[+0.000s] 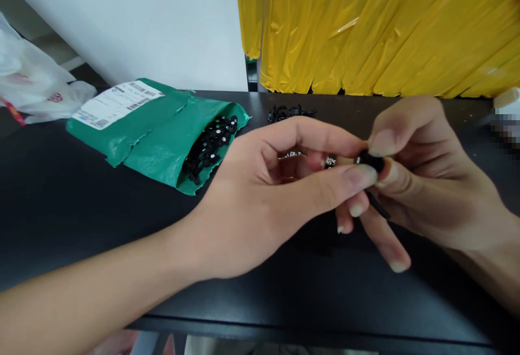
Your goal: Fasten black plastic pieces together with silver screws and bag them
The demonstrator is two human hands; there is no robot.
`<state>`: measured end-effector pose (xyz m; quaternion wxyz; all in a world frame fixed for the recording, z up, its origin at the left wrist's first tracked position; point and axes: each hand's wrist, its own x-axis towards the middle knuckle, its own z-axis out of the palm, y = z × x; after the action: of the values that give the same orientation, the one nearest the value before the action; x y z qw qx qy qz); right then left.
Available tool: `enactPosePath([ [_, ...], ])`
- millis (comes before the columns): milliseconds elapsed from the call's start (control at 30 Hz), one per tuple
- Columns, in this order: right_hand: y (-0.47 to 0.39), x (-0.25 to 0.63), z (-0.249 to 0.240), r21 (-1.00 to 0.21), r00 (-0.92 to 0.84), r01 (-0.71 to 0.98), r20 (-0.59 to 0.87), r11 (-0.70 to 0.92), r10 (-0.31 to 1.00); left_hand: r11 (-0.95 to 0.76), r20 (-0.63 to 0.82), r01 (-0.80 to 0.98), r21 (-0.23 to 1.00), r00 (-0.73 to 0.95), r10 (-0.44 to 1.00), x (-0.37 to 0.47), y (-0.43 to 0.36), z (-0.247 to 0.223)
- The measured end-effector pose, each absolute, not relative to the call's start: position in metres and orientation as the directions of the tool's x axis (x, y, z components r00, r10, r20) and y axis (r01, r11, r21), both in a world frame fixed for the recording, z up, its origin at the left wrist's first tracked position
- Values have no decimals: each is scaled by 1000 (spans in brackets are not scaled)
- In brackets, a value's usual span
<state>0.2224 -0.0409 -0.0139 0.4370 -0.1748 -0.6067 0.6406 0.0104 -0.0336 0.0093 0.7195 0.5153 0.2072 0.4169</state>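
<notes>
A small black piece (370, 161) with a thin black tail pointing down to the right is pinched between both hands. My left hand (260, 198) reaches in from the left, its thumb and fingers closed on the piece; a patterned ring shows on one finger. From the right, my right hand (439, 176) grips the same piece between thumb and forefinger, another finger stretched downward. Left of the hands lies a torn green mailing bag (158, 127), its open mouth showing many small black parts (213, 144). Behind my left hand sits a pile of black parts (288, 112), partly covered.
The black table (101, 209) has its front edge near the bottom. A white plastic bag (36, 79) stands at the back left. Yellow plastic sheeting (365, 30) hangs behind the table, beside a white panel (162, 25). A pale object (507, 109) is at the right edge.
</notes>
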Motion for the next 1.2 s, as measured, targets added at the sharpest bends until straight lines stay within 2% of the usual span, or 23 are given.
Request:
enactPosePath([
  [167,-42,224,-7,-945,-524,-282,297,166,798,55,126,-338,940,490,862,14,-36,14],
  [333,-41,223,-9,-955,-535,-273,253,118,806,15,132,-300,954,464,876,15,-38,15],
  [533,-36,221,-19,-927,-593,-375,233,-9,771,111,58,-301,947,501,863,11,-34,13],
  [733,-34,222,-19,-932,-577,-362,190,-40,794,225,57,-409,884,573,817,7,-28,3],
  [833,-32,221,-18,-924,-582,-379,198,-47,789,156,39,-350,923,491,870,5,-24,0],
  [967,-30,219,-19,-927,-577,-371,190,-48,795,31,103,-284,958,446,889,6,-23,3],
  [1200,-29,215,-23,-921,-599,-369,133,-125,790,19,97,-249,968,446,890,10,-28,9],
])
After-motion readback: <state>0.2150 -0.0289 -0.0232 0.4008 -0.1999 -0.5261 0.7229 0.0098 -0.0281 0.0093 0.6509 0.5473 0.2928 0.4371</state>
